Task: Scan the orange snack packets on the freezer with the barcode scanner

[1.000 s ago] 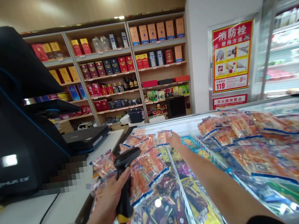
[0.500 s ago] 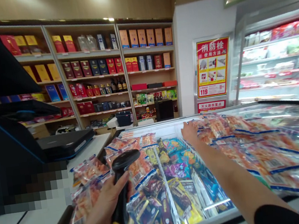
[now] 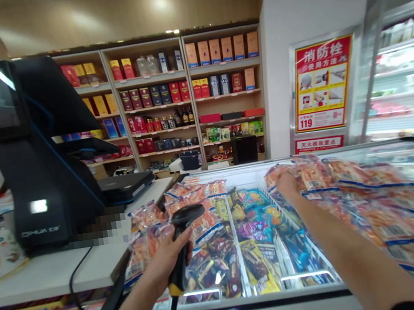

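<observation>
My left hand (image 3: 175,254) is wrapped around a black barcode scanner (image 3: 188,214) with a yellow band at its grip end and a cable hanging down. The scanner's head is over several clear packets of orange food (image 3: 205,224) piled on the left of the chest freezer (image 3: 258,299). My right arm stretches to the far side, where my right hand (image 3: 287,183) closes on a similar clear packet (image 3: 271,176). Its fingertips are partly hidden. More such packets (image 3: 314,177) with blue edges are heaped to the right of this hand.
Colourful frozen packs (image 3: 254,230) lie in the freezer between white wire dividers (image 3: 239,253). A black checkout terminal (image 3: 54,197) stands on the white counter (image 3: 117,260) at left. Behind are shelves of boxes (image 3: 160,95), a red fire-hydrant sign (image 3: 324,84) and a refrigerated display (image 3: 405,86).
The view has turned left, bringing in more of the terminal and counter. A packet now shows on the left side of my right hand. My left hand still grips the scanner.
</observation>
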A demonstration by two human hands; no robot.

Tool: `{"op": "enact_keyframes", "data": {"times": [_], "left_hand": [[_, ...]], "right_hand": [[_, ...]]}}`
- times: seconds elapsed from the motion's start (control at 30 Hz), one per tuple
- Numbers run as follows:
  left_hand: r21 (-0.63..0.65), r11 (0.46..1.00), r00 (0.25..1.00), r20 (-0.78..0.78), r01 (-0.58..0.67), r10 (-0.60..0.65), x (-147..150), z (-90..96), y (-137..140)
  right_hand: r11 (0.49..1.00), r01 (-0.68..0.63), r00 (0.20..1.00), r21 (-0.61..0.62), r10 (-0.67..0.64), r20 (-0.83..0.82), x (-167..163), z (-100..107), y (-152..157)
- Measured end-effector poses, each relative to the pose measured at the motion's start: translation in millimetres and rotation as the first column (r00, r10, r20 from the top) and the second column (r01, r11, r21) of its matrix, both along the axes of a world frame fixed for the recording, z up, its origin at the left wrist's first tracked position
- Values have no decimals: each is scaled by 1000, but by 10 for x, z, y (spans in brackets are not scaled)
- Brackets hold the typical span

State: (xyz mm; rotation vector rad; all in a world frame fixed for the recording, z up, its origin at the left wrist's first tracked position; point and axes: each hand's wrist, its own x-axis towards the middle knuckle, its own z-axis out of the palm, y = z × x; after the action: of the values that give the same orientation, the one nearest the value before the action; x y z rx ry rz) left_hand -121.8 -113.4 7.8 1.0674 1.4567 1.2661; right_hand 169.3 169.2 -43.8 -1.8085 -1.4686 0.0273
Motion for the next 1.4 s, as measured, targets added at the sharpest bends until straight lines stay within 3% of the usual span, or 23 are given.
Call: {"op": "enact_keyframes", "data": {"times": [0.27,0.63,1.07,1.23,1.4], "left_hand": [[13,998,996,62,55,-56,30,143,-218],[29,989,981,129,144,-147,227,170,-304],[58,984,974,145,169,-175,99,97,-375],[63,995,984,151,82,-90,-46,92,-396],[21,994,990,98,-105,103,-147,113,-434]], "right_hand": [[964,-79,951,255,150,-271,-311,-8,-430],[944,-107,886,311,232,-400,-784,21,-807],[959,-146,893,243,233,-385,-1036,-19,-909],[968,-223,926,116,247,-285,-1202,-264,-963],[956,-292,932,18,289,-220,-1427,-413,-954]]}}
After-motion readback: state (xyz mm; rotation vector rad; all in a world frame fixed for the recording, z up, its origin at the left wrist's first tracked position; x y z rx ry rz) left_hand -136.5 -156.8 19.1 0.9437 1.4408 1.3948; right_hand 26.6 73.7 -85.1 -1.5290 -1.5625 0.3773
